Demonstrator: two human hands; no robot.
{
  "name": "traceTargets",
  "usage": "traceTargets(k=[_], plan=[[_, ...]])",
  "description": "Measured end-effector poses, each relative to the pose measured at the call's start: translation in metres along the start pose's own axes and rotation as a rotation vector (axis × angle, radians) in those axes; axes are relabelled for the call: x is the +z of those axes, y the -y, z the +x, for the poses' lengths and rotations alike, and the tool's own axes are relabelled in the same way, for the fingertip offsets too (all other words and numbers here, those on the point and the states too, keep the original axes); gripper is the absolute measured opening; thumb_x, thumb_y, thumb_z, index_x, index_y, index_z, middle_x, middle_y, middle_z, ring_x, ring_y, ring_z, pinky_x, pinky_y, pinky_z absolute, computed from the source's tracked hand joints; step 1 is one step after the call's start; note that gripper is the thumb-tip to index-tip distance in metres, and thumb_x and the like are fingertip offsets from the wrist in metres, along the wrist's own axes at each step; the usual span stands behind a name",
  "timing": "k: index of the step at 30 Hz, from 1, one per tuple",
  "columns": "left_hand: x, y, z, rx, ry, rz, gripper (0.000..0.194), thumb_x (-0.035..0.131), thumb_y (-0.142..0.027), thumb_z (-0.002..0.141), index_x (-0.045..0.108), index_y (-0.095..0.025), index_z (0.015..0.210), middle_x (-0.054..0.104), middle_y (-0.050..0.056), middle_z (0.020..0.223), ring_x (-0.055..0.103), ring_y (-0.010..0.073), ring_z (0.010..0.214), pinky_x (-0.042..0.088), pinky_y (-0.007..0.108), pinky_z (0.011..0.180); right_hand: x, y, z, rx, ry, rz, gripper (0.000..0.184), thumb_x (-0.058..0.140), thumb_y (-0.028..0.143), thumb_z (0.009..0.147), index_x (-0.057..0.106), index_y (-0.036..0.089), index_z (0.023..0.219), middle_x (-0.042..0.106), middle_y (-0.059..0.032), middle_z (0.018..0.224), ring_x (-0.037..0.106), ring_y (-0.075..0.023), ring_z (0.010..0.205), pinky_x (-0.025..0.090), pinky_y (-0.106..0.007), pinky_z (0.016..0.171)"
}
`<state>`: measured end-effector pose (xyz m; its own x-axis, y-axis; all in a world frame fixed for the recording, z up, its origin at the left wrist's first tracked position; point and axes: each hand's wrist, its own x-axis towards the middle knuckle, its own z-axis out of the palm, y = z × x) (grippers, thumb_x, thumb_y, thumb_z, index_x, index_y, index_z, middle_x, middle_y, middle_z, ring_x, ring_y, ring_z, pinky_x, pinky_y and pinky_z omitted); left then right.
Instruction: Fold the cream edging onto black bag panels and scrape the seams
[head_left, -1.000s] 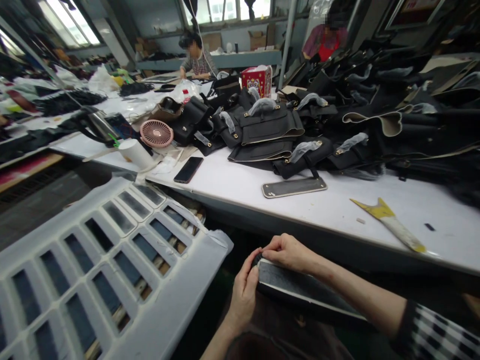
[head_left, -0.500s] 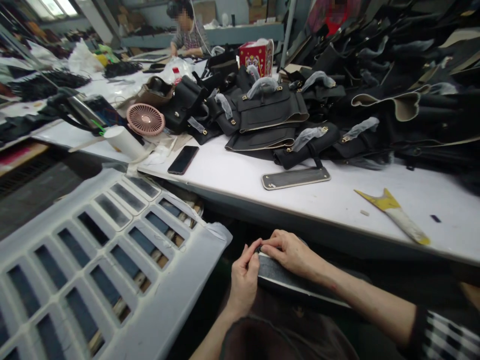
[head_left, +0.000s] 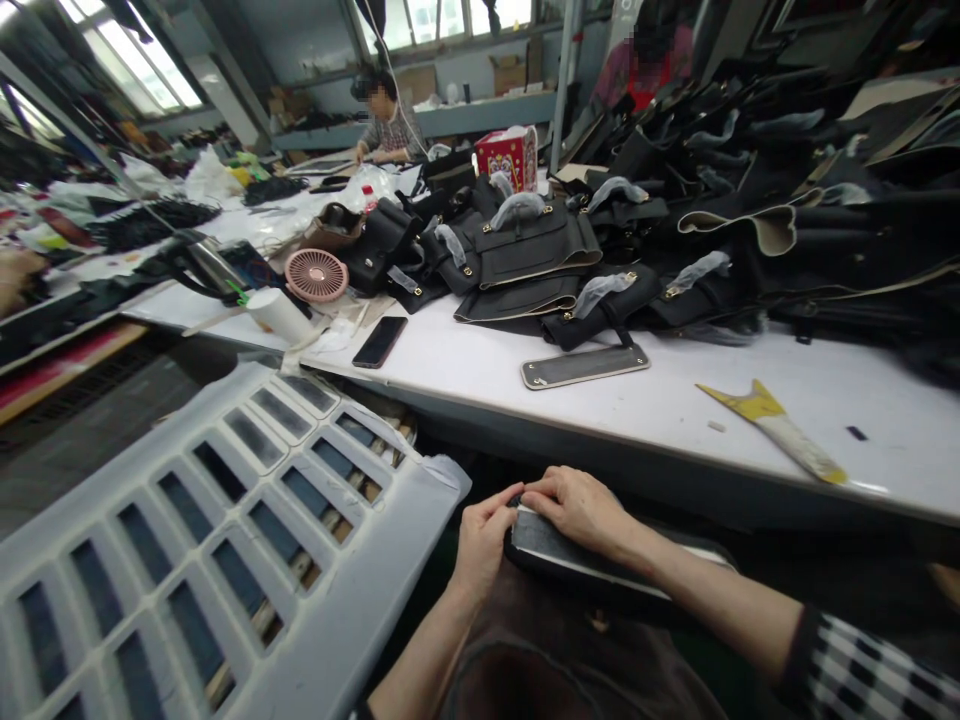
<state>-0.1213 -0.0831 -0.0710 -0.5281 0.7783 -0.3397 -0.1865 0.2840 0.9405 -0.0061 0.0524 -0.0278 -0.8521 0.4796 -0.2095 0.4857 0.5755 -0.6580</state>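
A long dark leather strip (head_left: 570,548) with a pale edge lies across my lap, below the table's front edge. My left hand (head_left: 480,540) pinches its near end with thumb and fingers closed. My right hand (head_left: 574,505) lies on top of the same end, fingers curled down and pressed on it. A similar flat strip (head_left: 585,366) with metal fittings rests on the white table (head_left: 480,375) above my hands.
A white slotted plastic crate (head_left: 217,520) stands at my left. On the table lie a black phone (head_left: 379,341), a pink fan (head_left: 316,275), a paper cup (head_left: 274,310), a yellow-tipped scraper (head_left: 780,428) and heaps of black bag parts (head_left: 525,245). Two people work at the far benches.
The view shifted a little. My hands stay on the strip's end; the strip now lies flatter and lower on my lap.
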Motion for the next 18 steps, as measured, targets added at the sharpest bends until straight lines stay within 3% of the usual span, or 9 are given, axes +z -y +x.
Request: traceTargets(k=[6,9,14,18], plan=[[-0.004,-0.017,0.002,-0.073,0.083,-0.032,0.039,0.064,-0.026,0.071,0.074,-0.015,0.107,0.074,0.006,0.104,0.063,0.0242,0.1,0.045,0.029,0.087,-0.012,-0.017,-0.005,0.047,0.105,0.094,0.046,0.043,0.048,0.09,0.076,0.021,0.074,0.069,-0.002,0.068,0.062,-0.019,0.067,0.036,-0.026,0.055],[-0.003,-0.022,0.004,-0.086,0.089,-0.05,0.037,0.064,-0.026,0.071,0.075,-0.015,0.105,0.075,0.007,0.102,0.064,0.024,0.097,0.046,0.03,0.086,-0.017,-0.024,-0.013,0.065,0.121,0.125,0.043,0.044,0.049,0.09,0.077,0.024,0.081,0.071,-0.0006,0.072,0.064,-0.0202,0.072,0.038,-0.025,0.057],[0.001,-0.021,0.005,-0.087,0.055,-0.046,0.035,0.064,-0.022,0.069,0.076,-0.014,0.101,0.076,0.008,0.095,0.065,0.0244,0.092,0.047,0.03,0.083,-0.018,-0.016,-0.014,0.093,0.059,0.036,0.034,0.048,0.047,0.088,0.077,0.032,0.095,0.075,-0.0023,0.087,0.067,-0.0244,0.084,0.04,-0.029,0.065],[-0.004,-0.014,-0.005,-0.132,0.136,-0.228,0.045,0.066,-0.026,0.073,0.07,-0.014,0.116,0.071,0.01,0.114,0.063,0.0245,0.107,0.045,0.031,0.095,-0.028,-0.025,-0.02,0.092,0.023,0.092,0.039,0.046,0.049,0.089,0.078,0.027,0.088,0.074,-0.0025,0.084,0.067,-0.0242,0.081,0.042,-0.029,0.069]])
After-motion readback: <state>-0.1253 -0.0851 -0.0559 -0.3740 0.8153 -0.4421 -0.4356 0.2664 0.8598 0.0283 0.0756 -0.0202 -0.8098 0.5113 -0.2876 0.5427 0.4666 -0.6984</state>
